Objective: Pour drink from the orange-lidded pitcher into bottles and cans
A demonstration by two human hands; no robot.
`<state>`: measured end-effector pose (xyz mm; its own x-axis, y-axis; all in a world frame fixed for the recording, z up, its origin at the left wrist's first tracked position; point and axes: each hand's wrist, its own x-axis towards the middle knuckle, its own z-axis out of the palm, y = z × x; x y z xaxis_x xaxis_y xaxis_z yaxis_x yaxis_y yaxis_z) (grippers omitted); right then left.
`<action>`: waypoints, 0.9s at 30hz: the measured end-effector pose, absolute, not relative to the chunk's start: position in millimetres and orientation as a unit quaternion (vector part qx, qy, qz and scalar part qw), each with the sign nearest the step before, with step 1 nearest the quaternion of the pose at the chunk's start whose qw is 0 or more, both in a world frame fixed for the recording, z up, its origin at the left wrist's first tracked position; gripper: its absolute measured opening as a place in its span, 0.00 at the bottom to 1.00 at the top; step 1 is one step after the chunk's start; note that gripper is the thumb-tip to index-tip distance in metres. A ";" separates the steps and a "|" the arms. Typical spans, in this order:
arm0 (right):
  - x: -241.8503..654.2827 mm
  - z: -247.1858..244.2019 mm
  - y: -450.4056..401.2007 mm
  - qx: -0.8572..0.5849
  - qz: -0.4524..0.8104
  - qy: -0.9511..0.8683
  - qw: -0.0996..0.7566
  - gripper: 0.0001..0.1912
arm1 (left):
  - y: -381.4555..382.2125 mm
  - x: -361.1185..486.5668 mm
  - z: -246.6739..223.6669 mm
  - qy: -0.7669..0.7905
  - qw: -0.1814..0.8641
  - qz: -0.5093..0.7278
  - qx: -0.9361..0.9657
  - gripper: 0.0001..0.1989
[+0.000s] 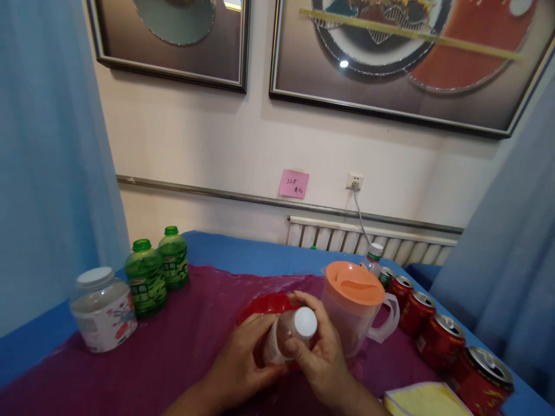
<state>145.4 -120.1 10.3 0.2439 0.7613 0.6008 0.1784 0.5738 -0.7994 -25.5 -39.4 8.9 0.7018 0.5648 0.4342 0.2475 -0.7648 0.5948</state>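
Both my hands are wrapped round a small clear bottle (284,336) with a white cap and a pale label, its cap end tilted up to the right. My left hand (238,358) grips the labelled lower part. Around the neck end, just under the cap, close the fingers of my right hand (323,352). A red basin or bowl (264,303) sits right behind and below the bottle, largely hidden by my hands. Just right of my right hand stands a clear plastic pitcher (342,323) with an orange lid.
Two green bottles (145,283) and a white-lidded jar (104,312) stand at left. Several red cans (440,341) and a clear bottle (373,257) line the right side. A folded yellow cloth (425,400) lies at front right. Purple sheeting (182,346) covers the blue table surface (234,251).
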 end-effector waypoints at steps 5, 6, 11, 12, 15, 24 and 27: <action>143.3 14.0 -122.5 -0.400 0.231 -0.561 0.687 0.21 | -40.9 -25.4 10.4 0.227 0.267 0.314 0.883 0.26; 142.6 14.4 -122.6 -0.397 0.242 -0.550 0.694 0.20 | -40.9 -25.5 10.4 0.224 0.270 0.315 0.882 0.27; 139.0 13.8 -120.6 -0.373 0.311 -0.499 0.718 0.21 | -40.6 -26.0 10.0 0.225 0.275 0.309 0.882 0.27; 138.3 13.1 -120.1 -0.371 0.318 -0.493 0.720 0.22 | -40.5 -26.0 10.1 0.227 0.276 0.306 0.882 0.27; 136.3 10.0 -118.3 -0.364 0.312 -0.493 0.726 0.23 | -40.6 -25.7 10.4 0.226 0.282 0.306 0.881 0.26; 135.2 -0.1 -114.6 -0.406 0.223 -0.510 0.725 0.27 | -42.7 -23.8 11.1 0.244 0.280 0.316 0.873 0.25; 138.7 0.3 -120.3 -0.411 0.187 -0.559 0.695 0.28 | -40.8 -24.1 9.2 0.256 0.279 0.314 0.871 0.26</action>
<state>138.7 -120.3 0.3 0.3037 0.7207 0.6231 0.1998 0.5913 -0.7813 -24.1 -40.8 9.2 0.6714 0.6209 0.4046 0.2706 -0.7137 0.6461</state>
